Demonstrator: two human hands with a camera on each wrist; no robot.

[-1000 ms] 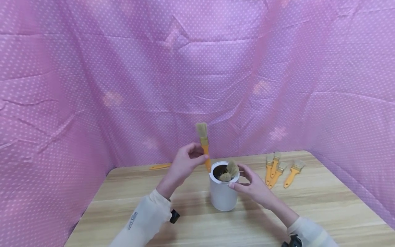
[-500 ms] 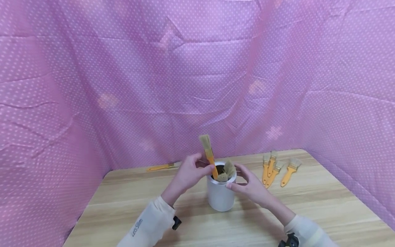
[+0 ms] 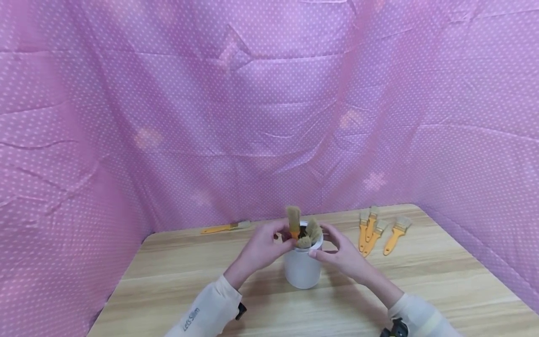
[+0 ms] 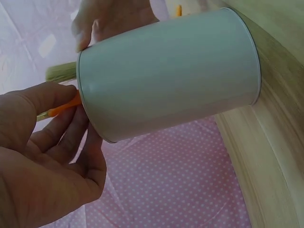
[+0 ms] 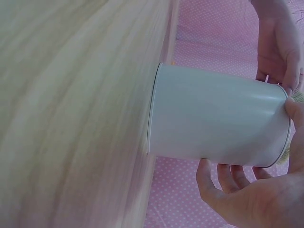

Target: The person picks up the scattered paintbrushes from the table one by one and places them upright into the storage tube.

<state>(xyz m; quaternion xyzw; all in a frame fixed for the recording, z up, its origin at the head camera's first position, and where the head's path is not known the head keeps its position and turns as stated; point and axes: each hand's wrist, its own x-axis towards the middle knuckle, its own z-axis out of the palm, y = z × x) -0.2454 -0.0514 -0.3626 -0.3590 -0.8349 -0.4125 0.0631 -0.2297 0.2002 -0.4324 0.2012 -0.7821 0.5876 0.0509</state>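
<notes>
A white cylindrical can (image 3: 302, 271) stands upright on the wooden table, its dark inside showing at the top. Bristle ends of paintbrushes (image 3: 313, 230) stick up out of it on the right. At the can's left rim my left hand (image 3: 266, 245) pinches a paintbrush (image 3: 293, 220) with an orange handle, bristles up and the handle's lower part hidden inside the can. In the left wrist view, thumb and fingers hold that orange handle (image 4: 71, 103) right at the rim. My right hand (image 3: 343, 252) grips the can's right side near the top, thumb in front and fingers (image 5: 228, 178) around the wall.
Several orange-handled paintbrushes (image 3: 370, 234) lie at the right of the table (image 3: 177, 281), one brush (image 3: 396, 236) a little apart. Another paintbrush (image 3: 221, 228) lies near the back edge at left. A pink dotted cloth (image 3: 269, 117) hangs behind and on both sides.
My left hand has moved right and down, lowering its paintbrush handle-first into the can. The right hand has kept its grip on the can.
</notes>
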